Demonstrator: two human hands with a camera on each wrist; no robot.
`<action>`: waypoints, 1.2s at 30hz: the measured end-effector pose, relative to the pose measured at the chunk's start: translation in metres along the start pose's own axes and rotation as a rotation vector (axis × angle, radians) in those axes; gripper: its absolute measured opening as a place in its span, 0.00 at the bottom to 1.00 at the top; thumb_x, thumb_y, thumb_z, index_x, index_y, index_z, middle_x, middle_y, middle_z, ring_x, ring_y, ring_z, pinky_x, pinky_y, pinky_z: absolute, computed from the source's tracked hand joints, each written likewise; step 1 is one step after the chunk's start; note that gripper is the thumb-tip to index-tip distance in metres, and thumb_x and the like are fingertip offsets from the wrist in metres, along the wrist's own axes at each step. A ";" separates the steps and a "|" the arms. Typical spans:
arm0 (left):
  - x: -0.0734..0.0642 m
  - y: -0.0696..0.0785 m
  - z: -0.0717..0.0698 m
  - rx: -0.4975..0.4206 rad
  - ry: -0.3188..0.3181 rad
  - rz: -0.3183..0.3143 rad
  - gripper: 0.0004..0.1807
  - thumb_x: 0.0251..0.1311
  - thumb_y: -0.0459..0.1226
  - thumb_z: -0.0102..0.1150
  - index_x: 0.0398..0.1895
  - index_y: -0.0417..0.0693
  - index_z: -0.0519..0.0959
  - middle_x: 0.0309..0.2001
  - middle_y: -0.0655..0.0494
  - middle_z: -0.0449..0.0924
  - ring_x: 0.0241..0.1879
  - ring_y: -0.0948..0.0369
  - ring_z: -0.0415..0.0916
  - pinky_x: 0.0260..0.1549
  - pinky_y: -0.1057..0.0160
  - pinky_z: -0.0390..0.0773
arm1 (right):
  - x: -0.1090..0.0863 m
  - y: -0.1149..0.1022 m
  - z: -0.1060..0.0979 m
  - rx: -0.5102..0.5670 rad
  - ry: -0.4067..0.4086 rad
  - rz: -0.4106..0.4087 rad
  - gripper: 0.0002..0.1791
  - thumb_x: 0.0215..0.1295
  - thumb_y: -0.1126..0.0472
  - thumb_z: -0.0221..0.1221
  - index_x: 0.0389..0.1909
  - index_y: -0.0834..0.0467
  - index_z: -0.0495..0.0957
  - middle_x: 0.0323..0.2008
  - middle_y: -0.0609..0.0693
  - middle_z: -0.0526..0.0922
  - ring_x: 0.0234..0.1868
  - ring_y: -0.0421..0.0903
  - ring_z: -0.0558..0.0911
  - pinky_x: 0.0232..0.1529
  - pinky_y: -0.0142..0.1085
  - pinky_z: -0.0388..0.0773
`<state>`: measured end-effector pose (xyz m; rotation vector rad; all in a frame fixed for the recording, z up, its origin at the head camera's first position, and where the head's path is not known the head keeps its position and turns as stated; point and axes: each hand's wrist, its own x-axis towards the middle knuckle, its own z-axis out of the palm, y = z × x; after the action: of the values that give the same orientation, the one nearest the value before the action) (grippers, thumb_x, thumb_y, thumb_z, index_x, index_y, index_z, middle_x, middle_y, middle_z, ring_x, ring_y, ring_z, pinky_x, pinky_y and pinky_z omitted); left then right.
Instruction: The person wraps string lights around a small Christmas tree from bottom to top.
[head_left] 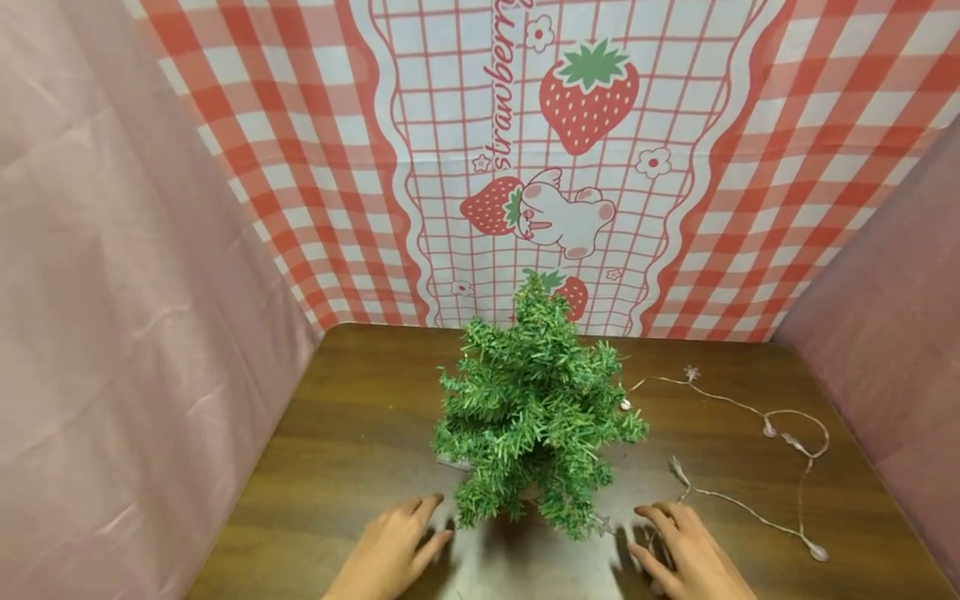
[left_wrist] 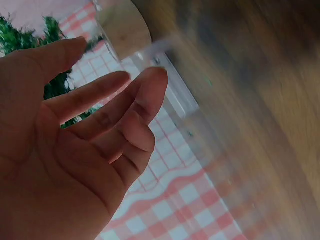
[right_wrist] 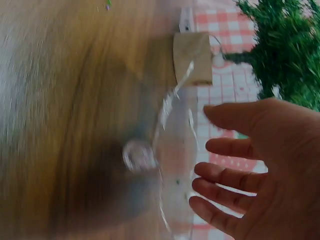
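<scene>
A small artificial Christmas tree (head_left: 536, 400) is stood upright on the wooden desk (head_left: 360, 417), midway between its left and right edges, with its tip seen against the cloth at the far edge. By the wrist views, it is carried on a short trunk set in a brown block-like base (left_wrist: 125, 30). The left hand (head_left: 390, 542) is held wide just beside the lower left branches, its fingers loosely bent and its thumb set apart. The right hand (head_left: 686, 546) is likewise held wide near the lower right branches, with fingers and thumb parted. A string of lights (head_left: 801, 500) is laid in a loose loop toward the desk's right edge; a snowflake ornament (head_left: 691, 374) is carried on it near the far edge, and a clear round ornament (head_left: 817, 551) is seen at its nearer bend. Part of the string is also seen between the tree and the right hand; whether it is touched by the fingers cannot be told. A translucent case (left_wrist: 177, 90) is placed beside the base, partly hidden by branches in the head view. The desk is backed by a red-and-white checked strawberry cloth (head_left: 525, 125) and flanked by pink curtains (head_left: 150, 292).
</scene>
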<state>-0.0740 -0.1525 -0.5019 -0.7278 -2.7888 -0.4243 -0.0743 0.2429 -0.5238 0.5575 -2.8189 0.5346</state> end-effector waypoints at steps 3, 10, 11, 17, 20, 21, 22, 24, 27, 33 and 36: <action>-0.001 0.007 0.004 -0.016 0.002 0.083 0.17 0.57 0.47 0.55 0.41 0.43 0.76 0.31 0.54 0.80 0.28 0.61 0.77 0.26 0.64 0.78 | 0.004 -0.006 0.008 -0.036 -0.006 -0.021 0.21 0.44 0.52 0.68 0.41 0.54 0.78 0.35 0.43 0.74 0.36 0.38 0.71 0.32 0.36 0.72; 0.004 0.038 0.014 -0.104 -0.090 0.219 0.12 0.59 0.47 0.52 0.32 0.48 0.76 0.20 0.64 0.72 0.19 0.71 0.68 0.16 0.75 0.68 | 0.005 -0.006 0.022 0.001 -0.139 0.005 0.16 0.42 0.63 0.67 0.34 0.53 0.74 0.27 0.41 0.71 0.30 0.40 0.72 0.28 0.36 0.70; 0.005 0.043 0.017 -0.127 -0.124 0.232 0.12 0.59 0.47 0.52 0.32 0.48 0.76 0.20 0.65 0.72 0.19 0.72 0.67 0.16 0.76 0.67 | 0.004 -0.006 0.024 -0.005 -0.121 -0.010 0.14 0.41 0.64 0.66 0.31 0.51 0.74 0.24 0.40 0.71 0.28 0.39 0.72 0.25 0.35 0.69; 0.007 0.069 0.035 -0.164 -0.237 0.267 0.10 0.59 0.48 0.51 0.32 0.52 0.75 0.21 0.68 0.71 0.20 0.75 0.68 0.16 0.77 0.66 | 0.003 -0.018 0.029 -0.009 -0.116 -0.028 0.16 0.39 0.69 0.61 0.16 0.45 0.67 0.17 0.32 0.66 0.21 0.35 0.69 0.22 0.35 0.61; 0.008 0.080 0.046 -0.187 -0.237 0.296 0.15 0.60 0.52 0.48 0.35 0.53 0.77 0.26 0.67 0.73 0.23 0.75 0.69 0.19 0.79 0.67 | 0.002 -0.025 0.030 0.004 -0.158 -0.045 0.16 0.41 0.70 0.61 0.16 0.46 0.66 0.17 0.34 0.64 0.22 0.37 0.68 0.21 0.33 0.59; 0.008 0.083 0.050 -0.199 -0.231 0.311 0.17 0.61 0.54 0.45 0.36 0.53 0.77 0.27 0.67 0.74 0.25 0.75 0.69 0.20 0.79 0.67 | 0.002 -0.028 0.030 0.001 -0.161 -0.063 0.17 0.41 0.70 0.62 0.17 0.46 0.66 0.18 0.35 0.63 0.22 0.37 0.67 0.21 0.32 0.59; 0.008 0.086 0.054 -0.217 -0.219 0.326 0.18 0.62 0.54 0.44 0.37 0.53 0.77 0.28 0.66 0.73 0.26 0.75 0.69 0.21 0.80 0.67 | 0.001 -0.030 0.030 -0.002 -0.160 -0.089 0.17 0.40 0.70 0.63 0.17 0.47 0.67 0.19 0.36 0.63 0.23 0.38 0.67 0.21 0.31 0.59; 0.010 0.092 0.060 -0.239 -0.187 0.340 0.20 0.62 0.55 0.42 0.43 0.53 0.76 0.35 0.64 0.74 0.31 0.73 0.70 0.27 0.81 0.68 | 0.001 -0.035 0.030 0.009 -0.171 -0.130 0.17 0.42 0.69 0.64 0.18 0.47 0.67 0.20 0.37 0.63 0.23 0.38 0.65 0.20 0.30 0.58; 0.015 0.102 0.068 -0.166 -0.092 0.351 0.17 0.63 0.51 0.44 0.49 0.56 0.73 0.46 0.60 0.72 0.42 0.67 0.69 0.35 0.75 0.71 | 0.001 -0.041 0.029 0.082 -0.220 -0.167 0.14 0.48 0.67 0.62 0.20 0.48 0.67 0.20 0.36 0.63 0.22 0.35 0.63 0.19 0.28 0.58; 0.019 0.118 0.080 -0.031 0.032 0.320 0.16 0.63 0.49 0.46 0.51 0.57 0.70 0.50 0.62 0.74 0.52 0.62 0.68 0.42 0.64 0.71 | -0.001 -0.055 0.025 0.385 -0.285 -0.208 0.08 0.62 0.66 0.51 0.25 0.51 0.69 0.20 0.33 0.65 0.19 0.27 0.61 0.17 0.23 0.61; 0.019 0.121 0.082 0.002 0.126 0.302 0.10 0.63 0.48 0.46 0.41 0.58 0.73 0.33 0.67 0.75 0.35 0.67 0.70 0.34 0.69 0.64 | -0.002 -0.063 0.017 0.510 -0.251 -0.199 0.06 0.62 0.66 0.52 0.29 0.52 0.71 0.23 0.34 0.68 0.22 0.27 0.64 0.19 0.24 0.65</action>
<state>-0.0415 -0.0161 -0.5463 -1.0624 -2.5069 -0.3938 -0.0495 0.1828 -0.5208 1.0502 -2.7954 1.2294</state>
